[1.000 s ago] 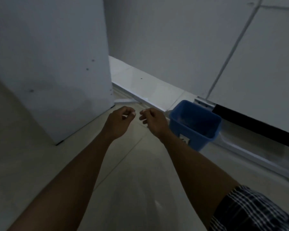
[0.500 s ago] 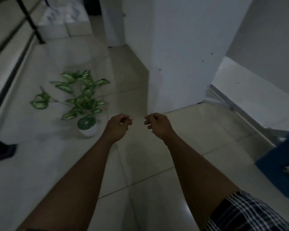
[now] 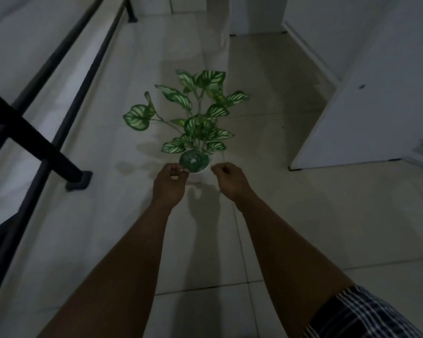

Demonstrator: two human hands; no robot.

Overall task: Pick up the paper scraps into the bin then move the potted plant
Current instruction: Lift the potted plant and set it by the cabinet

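left hand (image 3: pixel 168 186), right hand (image 3: pixel 231 180), curled (both)

A green-leaved potted plant in a small white pot (image 3: pixel 195 132) stands at frame centre on the pale tiled floor (image 3: pixel 291 215), the left hand (image 3: pixel 169 185) and right hand (image 3: pixel 231 179) just below it, a black metal railing (image 3: pixel 59 76) crossing the left side and a white wall corner (image 3: pixel 366 113) at right.

- Bare floor (image 3: pixel 303 215) lies open on both sides of the white pot (image 3: pixel 197 171).
- Spreading leaves (image 3: pixel 200 113) block it from above — black railing (image 3: pixel 47 152) stands left, white wall (image 3: pixel 366 106) right.
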